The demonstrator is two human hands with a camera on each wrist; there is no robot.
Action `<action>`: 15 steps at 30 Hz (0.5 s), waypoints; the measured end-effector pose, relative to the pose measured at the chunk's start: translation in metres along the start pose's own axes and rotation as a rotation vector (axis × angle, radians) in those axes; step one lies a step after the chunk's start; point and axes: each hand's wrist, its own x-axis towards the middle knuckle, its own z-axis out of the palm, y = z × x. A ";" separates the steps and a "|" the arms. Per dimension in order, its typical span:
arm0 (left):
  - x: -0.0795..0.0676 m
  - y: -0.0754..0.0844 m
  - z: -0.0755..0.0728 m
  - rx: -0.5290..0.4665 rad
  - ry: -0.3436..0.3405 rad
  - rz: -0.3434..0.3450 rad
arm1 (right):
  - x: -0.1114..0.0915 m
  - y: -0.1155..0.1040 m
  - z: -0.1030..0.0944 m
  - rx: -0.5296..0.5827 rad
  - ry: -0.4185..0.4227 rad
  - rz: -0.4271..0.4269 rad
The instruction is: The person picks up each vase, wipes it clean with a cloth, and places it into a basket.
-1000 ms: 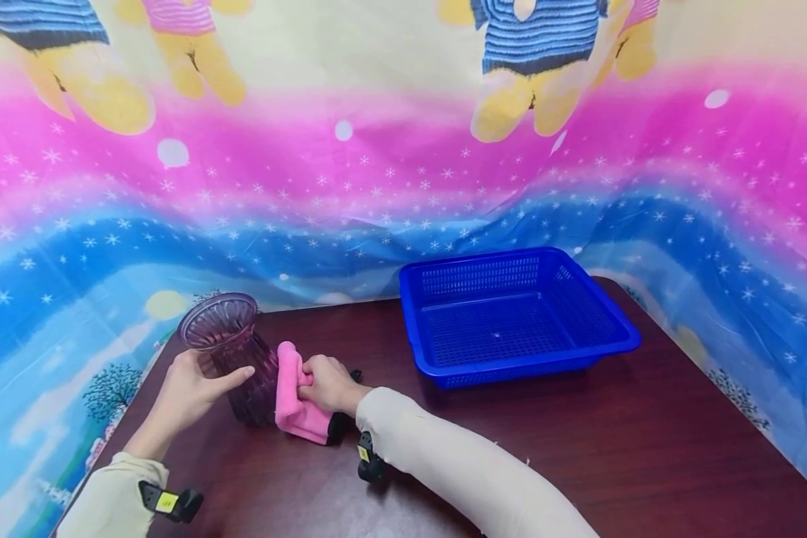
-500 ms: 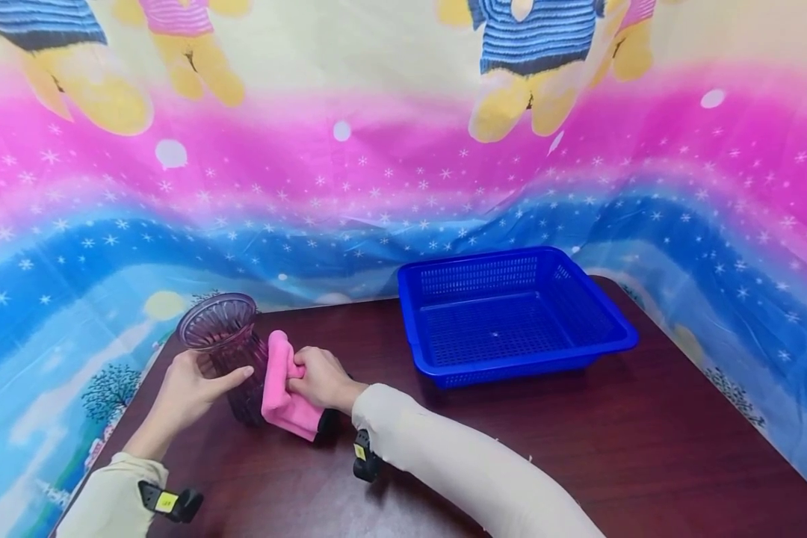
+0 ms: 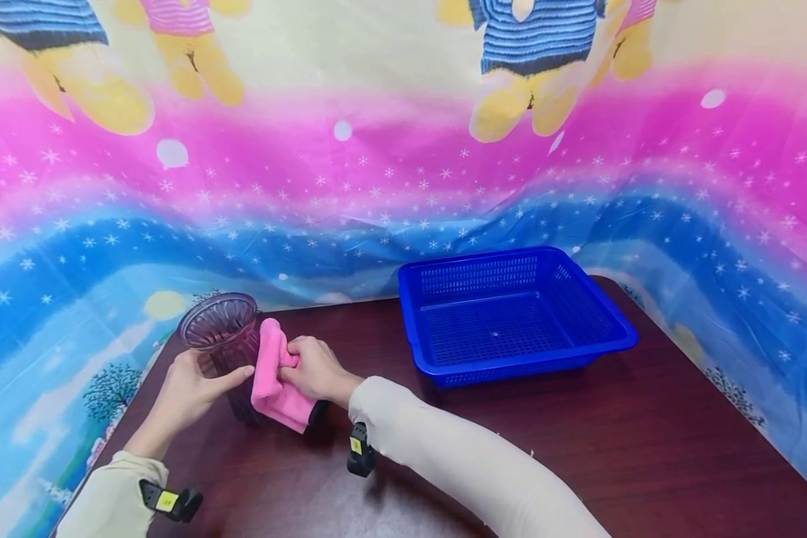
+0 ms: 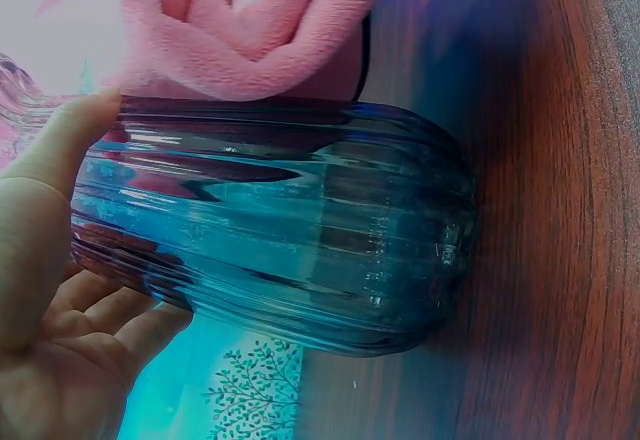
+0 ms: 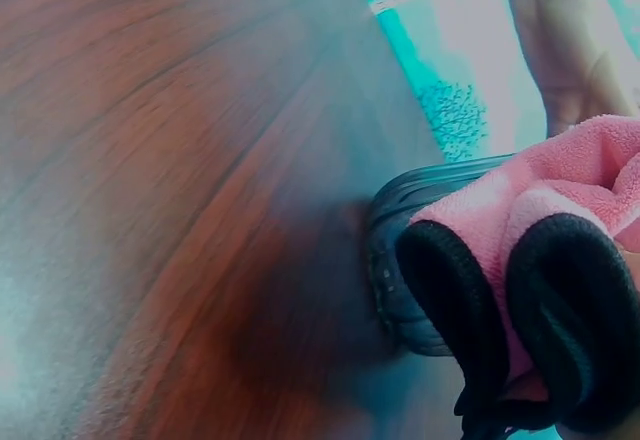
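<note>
A ribbed, purplish glass vase (image 3: 218, 323) with a flared rim stands at the left of the table, leaning slightly. Around its upper body curls my left hand (image 3: 190, 394), thumb on the near side and fingers on the other, as the left wrist view of the vase (image 4: 280, 220) confirms. My right hand (image 3: 316, 370) pinches a folded pink cloth (image 3: 269, 385) with black edging. That cloth (image 4: 250, 55) lies against the vase's right side in the left wrist view. In the right wrist view the cloth (image 5: 560, 180) hides much of the vase, whose base (image 5: 400, 260) still shows.
A blue plastic basket (image 3: 511, 321) with perforated walls stands at the back right of the dark wooden table (image 3: 578, 448). Behind the table hangs a patterned curtain (image 3: 343, 187). Black wrist devices sit on both sleeves.
My right hand has moved left and slightly up with the pink cloth, bringing it over the vase's right side. The left hand and the vase stay in place.
</note>
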 end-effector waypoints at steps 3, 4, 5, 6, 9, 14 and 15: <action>0.000 0.000 0.000 0.014 0.008 0.008 | 0.002 -0.003 -0.003 0.029 0.001 0.004; 0.001 -0.001 0.000 0.020 0.012 0.012 | 0.003 -0.005 -0.004 0.035 0.002 0.003; 0.001 -0.001 0.000 0.027 0.016 0.015 | 0.003 -0.006 -0.005 0.042 0.001 0.002; 0.001 -0.001 0.000 0.034 0.020 0.017 | 0.004 -0.007 -0.005 0.047 0.001 0.001; 0.001 -0.002 -0.001 0.041 0.019 0.018 | 0.005 -0.010 -0.009 0.070 -0.001 0.001; -0.001 0.000 0.000 0.039 -0.002 -0.002 | 0.007 -0.016 -0.014 0.105 -0.005 0.003; -0.001 0.001 0.000 0.040 -0.007 -0.007 | 0.008 -0.017 -0.015 0.109 -0.009 0.004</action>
